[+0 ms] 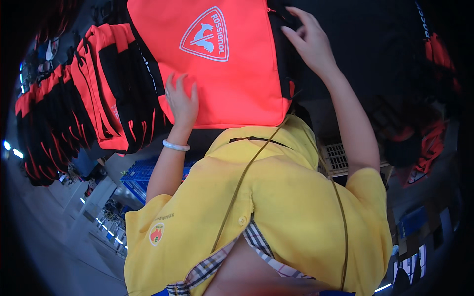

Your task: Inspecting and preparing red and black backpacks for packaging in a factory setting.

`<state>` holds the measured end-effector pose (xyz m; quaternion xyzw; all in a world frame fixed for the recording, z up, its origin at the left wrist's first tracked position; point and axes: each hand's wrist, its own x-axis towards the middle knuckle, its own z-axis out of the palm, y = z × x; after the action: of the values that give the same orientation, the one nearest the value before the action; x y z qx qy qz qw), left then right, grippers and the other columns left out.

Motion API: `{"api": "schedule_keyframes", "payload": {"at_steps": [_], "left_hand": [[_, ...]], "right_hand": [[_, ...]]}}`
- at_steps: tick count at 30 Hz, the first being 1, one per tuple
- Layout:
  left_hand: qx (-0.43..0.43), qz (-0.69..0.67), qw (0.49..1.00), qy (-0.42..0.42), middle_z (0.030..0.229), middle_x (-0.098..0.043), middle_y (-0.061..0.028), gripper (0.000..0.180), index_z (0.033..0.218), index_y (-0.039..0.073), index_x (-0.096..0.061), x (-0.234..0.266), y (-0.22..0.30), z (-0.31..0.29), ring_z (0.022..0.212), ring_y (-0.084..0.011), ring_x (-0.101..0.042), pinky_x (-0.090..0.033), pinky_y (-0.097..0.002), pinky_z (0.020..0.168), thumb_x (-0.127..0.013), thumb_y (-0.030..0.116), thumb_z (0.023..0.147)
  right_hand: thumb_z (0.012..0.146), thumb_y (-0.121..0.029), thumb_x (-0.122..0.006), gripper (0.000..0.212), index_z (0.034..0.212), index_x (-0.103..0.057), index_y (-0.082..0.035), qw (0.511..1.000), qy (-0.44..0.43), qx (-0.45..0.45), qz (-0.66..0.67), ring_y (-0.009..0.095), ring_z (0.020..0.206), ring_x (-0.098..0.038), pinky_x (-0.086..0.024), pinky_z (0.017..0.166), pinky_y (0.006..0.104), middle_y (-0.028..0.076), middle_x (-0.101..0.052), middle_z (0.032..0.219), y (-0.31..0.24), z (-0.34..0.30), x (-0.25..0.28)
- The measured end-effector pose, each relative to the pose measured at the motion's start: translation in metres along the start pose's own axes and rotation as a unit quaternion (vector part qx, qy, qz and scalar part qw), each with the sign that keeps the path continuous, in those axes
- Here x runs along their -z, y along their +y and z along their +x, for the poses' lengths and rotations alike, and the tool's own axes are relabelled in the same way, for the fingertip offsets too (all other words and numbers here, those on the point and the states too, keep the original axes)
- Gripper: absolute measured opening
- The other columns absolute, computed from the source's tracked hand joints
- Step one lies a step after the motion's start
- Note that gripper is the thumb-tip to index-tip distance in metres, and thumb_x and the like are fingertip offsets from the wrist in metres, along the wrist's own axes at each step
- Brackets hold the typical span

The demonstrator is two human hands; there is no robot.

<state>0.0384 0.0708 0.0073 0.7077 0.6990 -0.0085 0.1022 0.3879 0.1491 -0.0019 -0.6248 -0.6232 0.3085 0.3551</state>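
Observation:
A bright red backpack with black sides and a white shield emblem lies flat in front of me at the top of the view. My left hand rests on its lower left part, fingers spread, with a pale bangle at the wrist. At the backpack's upper right edge, beside the black side panel and a small red zipper pull, is my right hand. Its thumb and forefinger are apart, and the other fingers curl partly out of sight. No grip on the fabric shows there.
To the left, several red-and-black backpacks stand in a row. A blue plastic crate sits below them, and a pale slotted crate is right of my waist. Dark material spreads to the right, with more red-and-black items beyond.

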Motion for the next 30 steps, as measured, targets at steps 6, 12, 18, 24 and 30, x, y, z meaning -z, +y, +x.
{"api": "schedule_keyframes", "payload": {"at_steps": [6, 12, 18, 24, 30], "left_hand": [[-0.124, -0.201, 0.966, 0.108, 0.075, -0.066, -0.0138, 0.026, 0.086, 0.0, -0.064, 0.053, 0.131, 0.113, 0.07, -0.0277, -0.065, -0.05, -0.0362, 0.063, -0.064, 0.025, 0.091], [-0.001, 0.008, 0.995, -0.096, 0.113, -0.059, -0.0198, 0.028, 0.099, 0.005, -0.065, 0.064, 0.193, 0.166, 0.114, -0.0334, -0.055, -0.046, -0.0437, 0.097, -0.073, 0.02, 0.078], [-0.18, -0.21, 0.96, 0.048, 0.053, -0.058, -0.0121, 0.038, 0.067, -0.001, -0.061, 0.14, 0.106, 0.117, 0.048, -0.0245, -0.058, -0.045, -0.0325, 0.05, -0.064, 0.029, 0.09], [-0.055, -0.371, 0.915, 0.146, 0.051, -0.053, -0.0053, 0.026, 0.068, -0.005, -0.059, 0.198, 0.054, 0.016, 0.048, -0.0044, -0.047, -0.034, -0.0257, 0.045, -0.064, 0.01, 0.089], [0.041, -0.26, 0.943, 0.204, 0.061, -0.049, -0.0063, 0.015, 0.077, 0.0, -0.058, 0.216, 0.02, -0.056, 0.06, -0.0119, -0.053, -0.04, -0.0289, 0.055, -0.072, 0.004, 0.075]], "right_hand": [[0.092, -0.024, -0.057, 0.019, 0.091, -0.061, -0.006, 0.95, -0.077, 0.107, -0.282, 0.034, 0.082, -0.064, -0.053, 0.072, 0.0442, 0.013, -0.062, 0.09, 0.012, 0.048, -0.029], [0.081, -0.018, -0.065, 0.015, 0.073, -0.06, -0.006, 0.907, -0.198, 0.222, -0.298, 0.028, 0.063, -0.063, -0.052, 0.058, 0.0383, 0.01, -0.057, 0.074, -0.079, -0.009, 0.014], [0.078, -0.012, -0.067, 0.014, 0.073, -0.057, -0.004, 0.947, -0.202, 0.187, -0.166, 0.027, 0.064, -0.059, -0.048, 0.059, 0.0371, 0.009, -0.055, 0.074, -0.112, -0.087, 0.041], [0.084, -0.018, -0.068, 0.018, 0.09, -0.062, -0.002, 0.959, -0.203, 0.196, 0.02, 0.028, 0.074, -0.064, -0.051, 0.065, 0.0363, 0.012, -0.063, 0.085, -0.197, -0.066, 0.044], [0.083, -0.034, -0.07, 0.067, 0.134, -0.045, 0.002, 0.902, -0.328, 0.273, 0.06, 0.035, 0.111, -0.057, -0.046, 0.096, 0.0413, 0.021, -0.056, 0.125, -0.25, -0.059, -0.029]]}}
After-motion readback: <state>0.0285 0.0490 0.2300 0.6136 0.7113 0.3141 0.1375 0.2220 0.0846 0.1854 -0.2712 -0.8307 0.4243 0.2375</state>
